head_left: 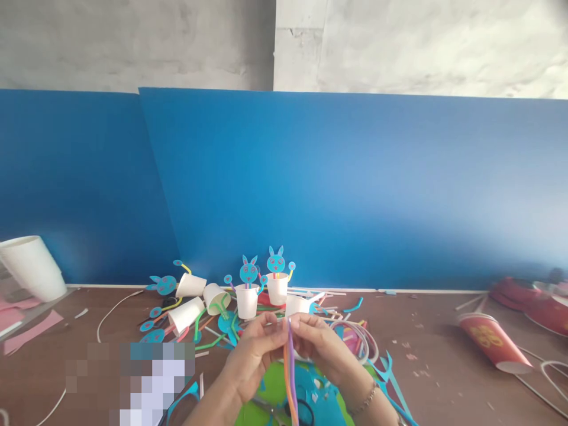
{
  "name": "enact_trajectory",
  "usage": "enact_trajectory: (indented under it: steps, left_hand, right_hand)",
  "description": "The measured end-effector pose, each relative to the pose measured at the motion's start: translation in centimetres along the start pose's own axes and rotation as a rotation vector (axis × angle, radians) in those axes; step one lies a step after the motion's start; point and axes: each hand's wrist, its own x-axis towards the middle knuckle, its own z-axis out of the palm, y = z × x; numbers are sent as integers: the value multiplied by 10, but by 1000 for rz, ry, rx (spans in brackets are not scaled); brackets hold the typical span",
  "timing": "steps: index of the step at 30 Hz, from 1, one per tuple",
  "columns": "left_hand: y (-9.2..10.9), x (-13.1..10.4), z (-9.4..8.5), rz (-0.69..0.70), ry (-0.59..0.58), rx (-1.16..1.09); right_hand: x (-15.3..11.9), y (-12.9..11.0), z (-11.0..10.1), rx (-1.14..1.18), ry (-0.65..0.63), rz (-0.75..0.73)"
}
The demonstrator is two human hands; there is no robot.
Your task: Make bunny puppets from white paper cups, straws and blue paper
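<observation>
Close together in front of me, my left hand (pixel 257 352) and my right hand (pixel 326 349) pinch the top ends of two long straws. The orange straw (pixel 287 376) is on my left hand's side, and the purple straw (pixel 292 364) on my right hand's side; both hang down side by side. Below them lie a green sheet (pixel 274 381), blue paper scraps (pixel 326 384) and scissors (pixel 306 408). Just beyond my fingers is a white paper cup (pixel 297 305), partly hidden. Two upright cups (pixel 247 305) behind carry blue rabbit faces (pixel 248 273) and straw arms.
Several tipped white cups (pixel 186 315) with blue paper parts lie to the left. Loose straws and coiled white tubing (pixel 370 343) spread behind my hands. A red cup (pixel 492 342) lies at right, a large white cup (pixel 33 266) at far left. A blue partition (pixel 332 189) borders the table.
</observation>
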Motion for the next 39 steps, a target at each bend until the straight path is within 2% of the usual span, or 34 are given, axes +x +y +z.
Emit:
enact_trajectory:
  steps: [3, 5, 10, 14, 20, 23, 28, 31, 35, 39]
  left_hand:
    - [-4, 4, -4, 44, 111, 139]
    - [-7, 6, -6, 44, 142, 263]
    - [-9, 9, -7, 103, 227, 420]
    - [-7, 10, -6, 132, 271, 494]
    - [-3, 7, -3, 223, 223, 644]
    - [-2, 8, -5, 249, 182, 698]
    - [-6, 14, -14, 137, 204, 502]
    - [-9, 15, -14, 75, 202, 520]
    - [-8, 12, -11, 57, 168, 538]
    - [-2, 9, -12, -50, 83, 499]
  right_hand:
    - [0, -5, 0, -221, 132, -103]
    - [1, -5, -1, -265, 193, -156]
    - [4, 2, -4, -401, 103, -233]
    - [2, 1, -4, -486, 141, -255]
    - [-3, -5, -7, -630, 96, -216]
    - [-2, -4, -12, -620, 49, -209]
    - [-5, -4, -10, -630, -4, -180]
    - [-11, -2, -4, -771, 27, -163]
    - [-17, 1, -3, -925, 24, -124]
    - [-22, -10, -6, -1013, 69, -53]
